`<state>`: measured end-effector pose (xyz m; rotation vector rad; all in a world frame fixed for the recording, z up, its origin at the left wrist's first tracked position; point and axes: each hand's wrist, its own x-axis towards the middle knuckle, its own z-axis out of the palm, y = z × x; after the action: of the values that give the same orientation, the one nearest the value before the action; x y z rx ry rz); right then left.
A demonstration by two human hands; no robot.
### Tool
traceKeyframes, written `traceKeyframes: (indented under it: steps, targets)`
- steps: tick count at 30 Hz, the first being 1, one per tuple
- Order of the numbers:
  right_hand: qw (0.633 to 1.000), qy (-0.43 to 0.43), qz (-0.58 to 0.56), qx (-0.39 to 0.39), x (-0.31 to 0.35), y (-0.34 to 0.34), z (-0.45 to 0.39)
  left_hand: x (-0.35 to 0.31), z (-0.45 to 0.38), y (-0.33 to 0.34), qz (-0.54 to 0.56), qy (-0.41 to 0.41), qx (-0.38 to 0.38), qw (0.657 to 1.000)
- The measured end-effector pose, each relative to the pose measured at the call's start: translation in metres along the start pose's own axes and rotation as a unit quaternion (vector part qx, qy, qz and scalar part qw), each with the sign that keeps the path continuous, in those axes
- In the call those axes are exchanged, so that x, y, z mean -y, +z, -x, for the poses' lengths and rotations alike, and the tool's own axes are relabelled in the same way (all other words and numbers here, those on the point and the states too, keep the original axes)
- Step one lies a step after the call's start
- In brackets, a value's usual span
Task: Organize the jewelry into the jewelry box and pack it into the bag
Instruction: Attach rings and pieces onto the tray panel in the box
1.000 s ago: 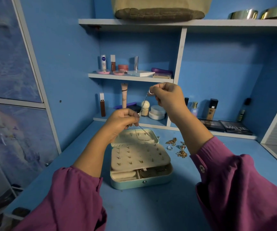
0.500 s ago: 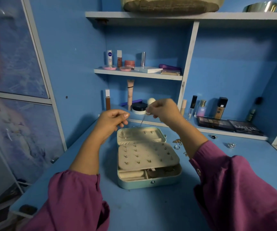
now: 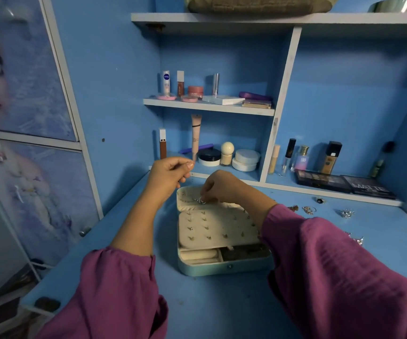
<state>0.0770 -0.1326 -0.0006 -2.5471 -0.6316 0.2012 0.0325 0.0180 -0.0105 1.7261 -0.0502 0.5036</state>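
Note:
An open pale-green jewelry box with a cream lining lies on the blue desk. Small earrings stud its cream panel. My right hand is down over the box's far section, its fingertips pinching a thin chain with a ring-like pendant. My left hand hovers above and left of the box with thumb and forefinger pinched together; whether it holds the chain's other end is too fine to tell. Loose rings and earrings lie on the desk right of the box. A tan bag sits on the top shelf.
Cosmetics fill the shelves behind: tubes and jars, bottles, two dark palettes. More jewelry lies at the far right. A cabinet with a cartoon picture stands on the left. My purple sleeves cover the desk's front.
My right hand has come down from chest height to the box's far section, lowering the chain and pendant. My left hand has stayed raised, and the view has shifted.

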Motion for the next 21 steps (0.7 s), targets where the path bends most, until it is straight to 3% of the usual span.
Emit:
traceKeyframes:
  steps: [6,14,16,21]
  targets:
    - [0.998,-0.011,-0.045,0.038,0.002,0.004,0.001,0.004,0.000,-0.001,-0.026,-0.015,0.012,0.999]
    - [0.992,-0.032,0.007,0.119,0.008,0.006,0.007,0.009,-0.001,-0.003,-0.061,-0.017,0.015,0.998]
    - [0.994,-0.013,-0.016,0.109,0.007,0.003,0.005,0.011,-0.002,-0.003,-0.084,-0.019,0.021,0.996]
    - [0.986,-0.007,-0.164,-0.005,0.007,-0.003,-0.001,0.011,-0.002,-0.002,-0.102,-0.020,0.044,0.994]
